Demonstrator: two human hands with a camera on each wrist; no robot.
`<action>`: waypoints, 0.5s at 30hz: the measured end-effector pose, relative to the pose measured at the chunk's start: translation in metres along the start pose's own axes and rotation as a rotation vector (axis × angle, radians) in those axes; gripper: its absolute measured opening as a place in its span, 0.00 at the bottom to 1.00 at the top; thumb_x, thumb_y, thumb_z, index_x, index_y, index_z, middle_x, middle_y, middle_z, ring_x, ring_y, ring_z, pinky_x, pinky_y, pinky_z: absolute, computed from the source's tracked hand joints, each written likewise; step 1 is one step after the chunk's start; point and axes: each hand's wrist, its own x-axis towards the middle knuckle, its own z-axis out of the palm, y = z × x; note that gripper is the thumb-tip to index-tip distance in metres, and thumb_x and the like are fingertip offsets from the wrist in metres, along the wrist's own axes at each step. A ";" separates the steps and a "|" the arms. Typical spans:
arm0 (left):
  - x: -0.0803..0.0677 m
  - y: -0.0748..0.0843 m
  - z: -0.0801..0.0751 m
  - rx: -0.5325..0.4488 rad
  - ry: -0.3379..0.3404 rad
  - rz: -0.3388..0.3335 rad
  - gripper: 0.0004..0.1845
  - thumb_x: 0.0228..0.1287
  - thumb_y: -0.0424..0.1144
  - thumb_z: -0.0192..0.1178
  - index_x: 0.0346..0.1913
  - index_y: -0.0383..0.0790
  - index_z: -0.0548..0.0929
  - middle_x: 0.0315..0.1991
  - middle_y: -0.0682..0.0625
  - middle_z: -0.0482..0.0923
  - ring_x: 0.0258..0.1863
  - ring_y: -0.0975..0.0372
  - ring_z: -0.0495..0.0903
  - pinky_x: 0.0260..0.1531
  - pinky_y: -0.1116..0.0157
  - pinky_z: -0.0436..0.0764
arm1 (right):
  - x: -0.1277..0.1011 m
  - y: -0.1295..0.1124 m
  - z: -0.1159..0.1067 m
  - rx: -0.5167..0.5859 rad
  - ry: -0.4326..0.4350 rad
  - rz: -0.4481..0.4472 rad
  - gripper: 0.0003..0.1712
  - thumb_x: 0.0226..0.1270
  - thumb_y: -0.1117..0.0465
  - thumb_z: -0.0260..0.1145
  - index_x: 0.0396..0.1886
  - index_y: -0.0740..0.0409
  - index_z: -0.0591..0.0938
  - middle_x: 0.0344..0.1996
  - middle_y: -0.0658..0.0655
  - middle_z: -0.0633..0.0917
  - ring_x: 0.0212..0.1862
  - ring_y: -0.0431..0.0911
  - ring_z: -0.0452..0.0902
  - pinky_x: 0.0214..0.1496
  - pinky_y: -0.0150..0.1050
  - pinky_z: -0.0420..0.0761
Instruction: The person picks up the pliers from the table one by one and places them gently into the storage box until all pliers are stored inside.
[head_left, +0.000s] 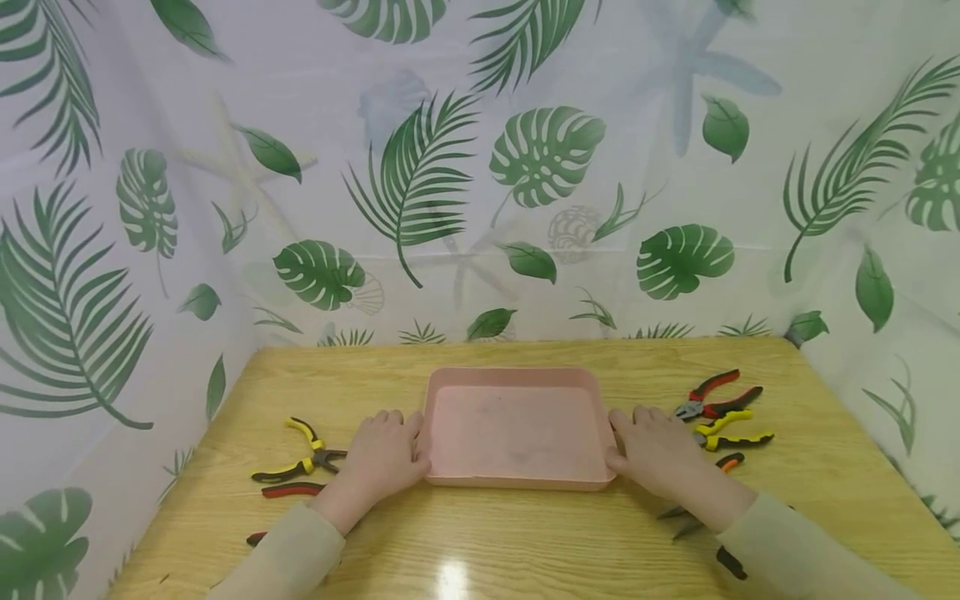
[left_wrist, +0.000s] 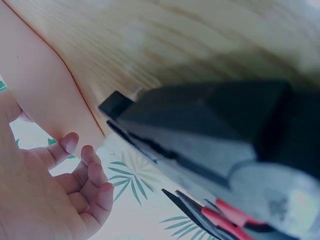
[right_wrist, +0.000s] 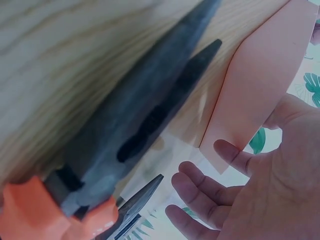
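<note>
A shallow pink rectangular tray point(head_left: 517, 482) lies on the wooden table between both hands. My left hand point(head_left: 386, 450) is at its left side, thumb over the rim near the front corner and index fingertip against the outer wall. At the right side my right hand point(head_left: 656, 450) pinches the wall the same way. Both wrist views show the other fingers loosely bent beside the tray. Yellow-and-black pliers point(head_left: 303, 462) lie just left of the left hand. Close by the right wrist are orange-handled long-nose pliers point(right_wrist: 125, 120).
Red-handled pliers point(head_left: 292, 490) lie under the left forearm's line. Red-and-black pliers point(head_left: 716, 398) and another yellow-and-black pair point(head_left: 731, 432) are beyond the right hand. The wooden table point(head_left: 480, 542) meets a leaf-patterned cloth point(head_left: 450, 208) behind and at both sides.
</note>
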 end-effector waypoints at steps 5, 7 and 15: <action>0.000 0.001 0.001 -0.007 -0.007 0.003 0.33 0.63 0.49 0.64 0.68 0.36 0.79 0.44 0.40 0.82 0.45 0.49 0.79 0.51 0.50 0.79 | -0.002 0.003 -0.002 -0.011 0.011 -0.012 0.26 0.72 0.47 0.64 0.59 0.60 0.79 0.36 0.60 0.79 0.36 0.53 0.73 0.37 0.51 0.76; 0.000 0.002 0.001 -0.008 -0.009 0.006 0.32 0.63 0.49 0.64 0.67 0.36 0.79 0.43 0.41 0.82 0.44 0.50 0.79 0.50 0.50 0.78 | -0.002 0.004 -0.002 -0.016 0.016 -0.021 0.26 0.71 0.48 0.64 0.59 0.60 0.79 0.35 0.60 0.79 0.35 0.52 0.72 0.36 0.50 0.76; -0.002 0.003 0.001 0.018 -0.008 0.008 0.32 0.64 0.51 0.64 0.67 0.37 0.79 0.44 0.41 0.82 0.45 0.49 0.79 0.51 0.49 0.78 | -0.001 0.004 0.000 -0.039 0.047 -0.045 0.26 0.70 0.47 0.65 0.57 0.62 0.80 0.35 0.61 0.79 0.36 0.53 0.74 0.37 0.50 0.78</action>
